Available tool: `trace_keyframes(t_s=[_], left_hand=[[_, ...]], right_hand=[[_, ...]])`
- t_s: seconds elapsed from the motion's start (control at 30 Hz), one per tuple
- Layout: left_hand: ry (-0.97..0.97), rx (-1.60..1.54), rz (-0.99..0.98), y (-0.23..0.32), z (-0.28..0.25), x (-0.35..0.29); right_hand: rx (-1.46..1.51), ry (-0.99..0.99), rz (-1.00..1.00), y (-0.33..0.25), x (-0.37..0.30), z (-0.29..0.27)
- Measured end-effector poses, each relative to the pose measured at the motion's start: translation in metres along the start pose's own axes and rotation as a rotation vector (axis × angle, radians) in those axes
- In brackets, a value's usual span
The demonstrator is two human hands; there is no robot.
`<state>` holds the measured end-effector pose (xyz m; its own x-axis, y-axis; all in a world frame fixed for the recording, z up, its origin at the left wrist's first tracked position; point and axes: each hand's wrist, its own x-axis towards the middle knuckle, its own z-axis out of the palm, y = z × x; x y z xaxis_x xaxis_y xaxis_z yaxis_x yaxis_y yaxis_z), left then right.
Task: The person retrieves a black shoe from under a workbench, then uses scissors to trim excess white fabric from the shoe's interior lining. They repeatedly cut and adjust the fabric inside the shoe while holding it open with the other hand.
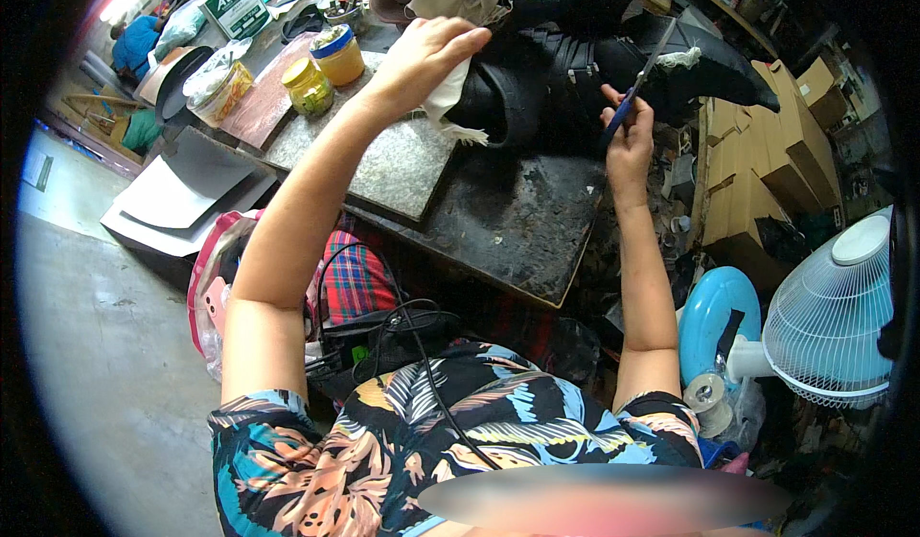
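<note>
A cutting step seems in hand: the right hand [630, 137] grips blue-handled metal scissors [639, 81] at one o'clock; the left hand [425, 58] covers a frayed cream cloth strip [447, 98] at twelve, its fingers' hold impossible to tell. The next move likely calls for steadying the cloth.

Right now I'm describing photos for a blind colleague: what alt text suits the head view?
A person's right hand holds blue-handled scissors at a dark worktable; the left hand is at pale, frayed cloth. Yellow jars stand at left, a fan at right.
</note>
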<state>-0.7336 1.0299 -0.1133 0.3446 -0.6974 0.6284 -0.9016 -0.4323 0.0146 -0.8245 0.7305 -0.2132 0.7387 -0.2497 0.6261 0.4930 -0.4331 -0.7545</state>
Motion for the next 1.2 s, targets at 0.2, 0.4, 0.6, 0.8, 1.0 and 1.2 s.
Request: trace_keyframes(t_s=[0.2,0.4,0.6,0.8,1.0,1.2], left_hand=[[-0.116,0.205,-0.616,0.02,0.041,0.037],[-0.193,-0.056,-0.668,0.014,0.042,0.032],[0.517,0.13,-0.417,0.014,0.015,0.025],[0.935,0.345,-0.065,0.026,-0.038,0.055],[0.355,0.386,-0.241,0.028,-0.039,0.094],[-0.103,0.531,-0.288,0.019,0.04,0.088]], right_hand=[[0.466,-0.108,0.227,-0.029,-0.019,0.024],[0.54,-0.136,0.33,-0.031,-0.029,0.013],[0.538,-0.127,0.333,-0.017,-0.037,0.006],[0.513,-0.117,0.367,0.005,-0.057,0.03],[0.498,-0.084,0.349,0.015,-0.064,0.034],[0.474,-0.056,0.391,0.01,-0.064,0.033]])
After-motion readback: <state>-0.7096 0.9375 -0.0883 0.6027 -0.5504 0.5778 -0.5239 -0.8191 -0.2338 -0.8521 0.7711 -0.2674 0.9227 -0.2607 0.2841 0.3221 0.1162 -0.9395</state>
